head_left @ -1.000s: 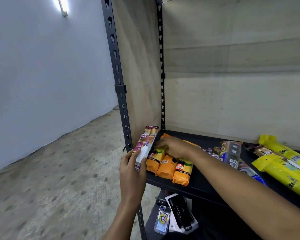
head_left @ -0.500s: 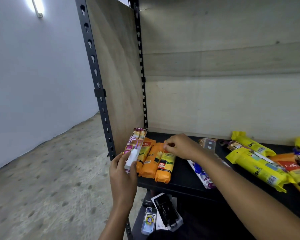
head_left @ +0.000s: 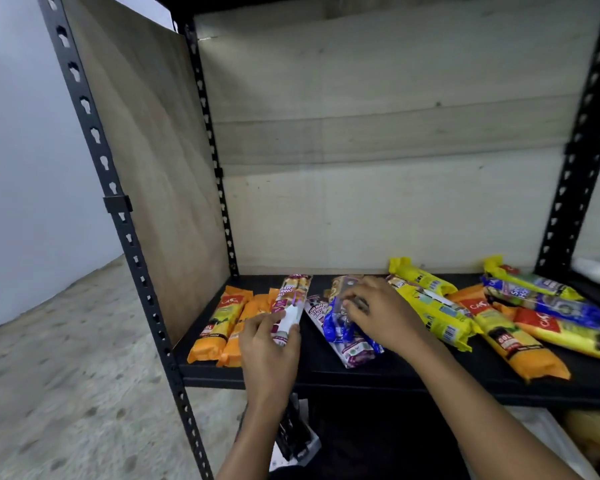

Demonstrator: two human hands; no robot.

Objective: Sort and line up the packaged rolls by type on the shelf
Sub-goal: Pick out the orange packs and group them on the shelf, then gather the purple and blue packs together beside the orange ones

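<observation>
My left hand (head_left: pixel 269 344) grips a purple-and-white draw-string-bag roll (head_left: pixel 289 303) above the black shelf (head_left: pixel 378 379). Several orange rolls (head_left: pixel 219 323) lie side by side at the shelf's left end, just left of that hand. My right hand (head_left: pixel 378 313) reaches into the middle of the shelf with its fingers curled on a blue roll (head_left: pixel 340 320). That blue roll lies over another purple draw-string roll (head_left: pixel 317 311). To the right of my right hand lie yellow rolls (head_left: pixel 433 306), an orange roll (head_left: pixel 510 337) and a blue roll (head_left: pixel 548 303) in a loose heap.
Black perforated uprights (head_left: pixel 118 216) frame the shelf, with a wooden side panel (head_left: pixel 153 168) on the left and a pale back panel (head_left: pixel 378 168). Below the shelf lie boxed items (head_left: pixel 295 441). A concrete floor (head_left: pixel 66 375) spreads to the left.
My right hand left the orange rolls and moved right to the blue roll. My left hand carried the draw-string roll right, over the shelf. The view swung right, showing more rolls.
</observation>
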